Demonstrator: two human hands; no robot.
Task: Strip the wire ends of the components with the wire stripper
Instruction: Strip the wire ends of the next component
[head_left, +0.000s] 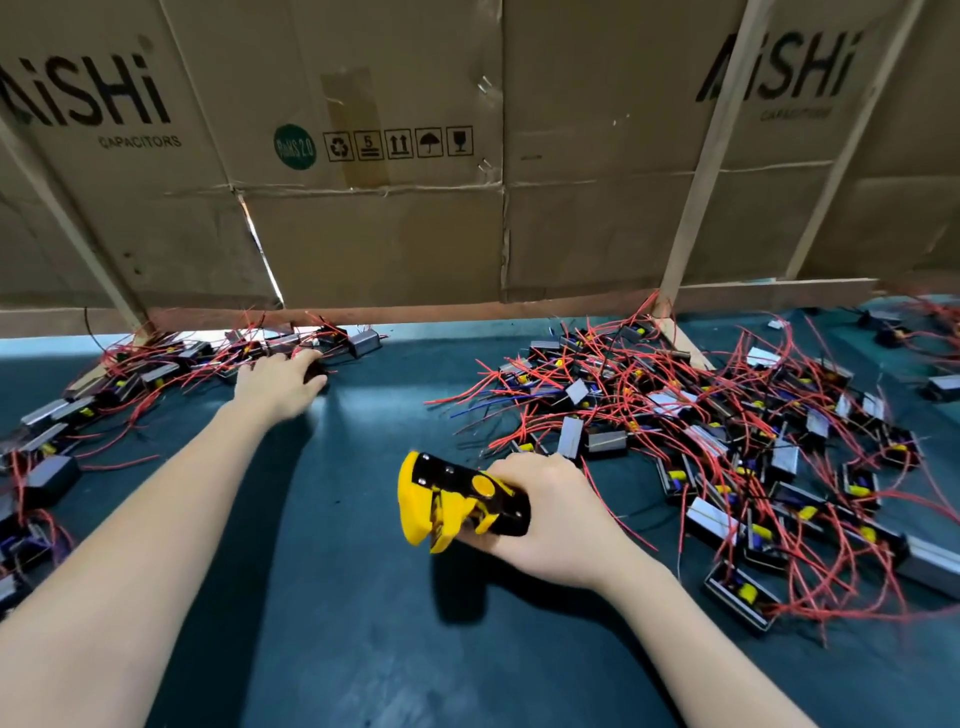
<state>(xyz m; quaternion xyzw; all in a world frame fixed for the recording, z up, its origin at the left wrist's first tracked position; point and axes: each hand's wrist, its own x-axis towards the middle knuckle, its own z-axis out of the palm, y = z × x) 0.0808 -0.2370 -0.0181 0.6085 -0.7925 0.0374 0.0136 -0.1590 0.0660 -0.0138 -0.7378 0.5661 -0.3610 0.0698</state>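
Right hand: our right hand (558, 525) gripped the yellow-and-black wire stripper (457, 501) above the green mat (337, 623).
Left hand: our left hand (280, 382) reached the far-left row, fingers curled over a dark component (315, 370).
Handling: we judged components light, their red wires springy and tangle-prone; better held by the casing.
Surroundings: a tangled pile (701, 447) lay right; cardboard wall (467, 156) behind.

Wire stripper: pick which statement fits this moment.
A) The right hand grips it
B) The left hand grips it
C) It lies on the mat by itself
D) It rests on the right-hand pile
A: the right hand is curled round the yellow-and-black wire stripper, above the mat; the left hand reaches to the far components.
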